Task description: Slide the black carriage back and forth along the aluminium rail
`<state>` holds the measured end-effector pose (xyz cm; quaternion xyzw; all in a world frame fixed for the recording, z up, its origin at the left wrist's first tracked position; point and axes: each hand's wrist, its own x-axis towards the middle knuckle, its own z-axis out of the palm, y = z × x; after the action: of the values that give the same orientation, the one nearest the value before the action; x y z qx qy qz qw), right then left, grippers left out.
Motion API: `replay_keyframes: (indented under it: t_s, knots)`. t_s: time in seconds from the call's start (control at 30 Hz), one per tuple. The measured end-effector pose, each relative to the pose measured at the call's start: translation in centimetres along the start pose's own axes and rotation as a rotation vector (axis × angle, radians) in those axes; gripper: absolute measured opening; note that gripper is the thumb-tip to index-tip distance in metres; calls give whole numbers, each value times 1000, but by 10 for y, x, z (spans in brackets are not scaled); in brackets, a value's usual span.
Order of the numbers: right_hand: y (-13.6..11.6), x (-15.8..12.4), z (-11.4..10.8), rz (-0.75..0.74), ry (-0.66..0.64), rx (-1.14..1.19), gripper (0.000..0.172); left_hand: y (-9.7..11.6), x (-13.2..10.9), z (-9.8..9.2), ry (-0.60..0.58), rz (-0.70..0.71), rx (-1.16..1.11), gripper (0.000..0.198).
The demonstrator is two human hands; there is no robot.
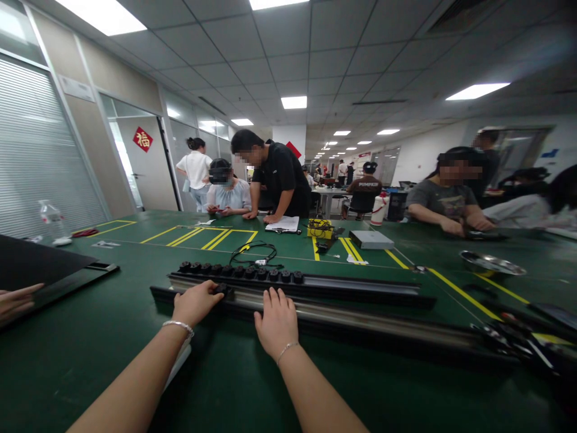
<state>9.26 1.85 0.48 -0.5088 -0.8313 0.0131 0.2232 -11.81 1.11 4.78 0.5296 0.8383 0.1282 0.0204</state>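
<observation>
A long black rail (pixel 383 325) with a metallic channel lies across the green table, nearest to me. My left hand (pixel 198 305) is closed on a small black block (pixel 224 292) at the rail's left part. To its right, my right hand (pixel 277 322) lies with spread fingers on the rail and holds nothing. Behind runs a second black rail (pixel 360 287); its left half bears a row of several round black pieces (pixel 238 272). A thin black cable (pixel 255 254) is coiled behind that row.
At the far left, another person's hand (pixel 18 300) is near a black panel (pixel 40 264). A yellow box (pixel 320 227), silver box (pixel 372 240) and metal bowl (pixel 492 263) stand farther back. Black tools (pixel 527 346) lie at the right. People are across the table.
</observation>
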Motion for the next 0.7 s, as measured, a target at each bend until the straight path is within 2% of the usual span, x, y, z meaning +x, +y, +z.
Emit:
replay_keyframes:
  t_s: [0.37,0.7]
  knots:
    - [1,1,5,0,10,8,56,3,-2,8,9,0,-45,29]
    - [1,1,3,3,2,5,56,5,-5,5,58,85,29,30]
